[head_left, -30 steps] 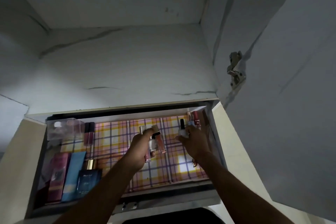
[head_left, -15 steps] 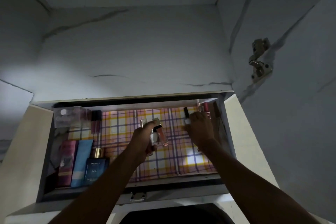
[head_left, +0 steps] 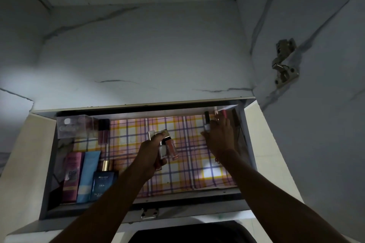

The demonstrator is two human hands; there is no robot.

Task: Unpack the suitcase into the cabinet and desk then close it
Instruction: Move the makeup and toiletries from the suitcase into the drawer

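1. A small white bottle is being pinched by the right hand and stood beside the tubes in the drawer's far right corner, apparently to keep similar items grouped.
2. Several cosmetic tubes are being gripped in the left hand's curled fingers, awaiting placement.

A plaid liner in pink, yellow and purple is the thing to go by here. At its far left corner sits a clear plastic box, with two dark-capped tubes just beside it. Along the liner's near left edge lie a pink box, a light blue tube and a dark blue perfume bottle with a gold cap, side by side. A bright patch of light falls on the liner's near right part. Below its near edge shows a small metal latch, and up to its right a metal hinge.
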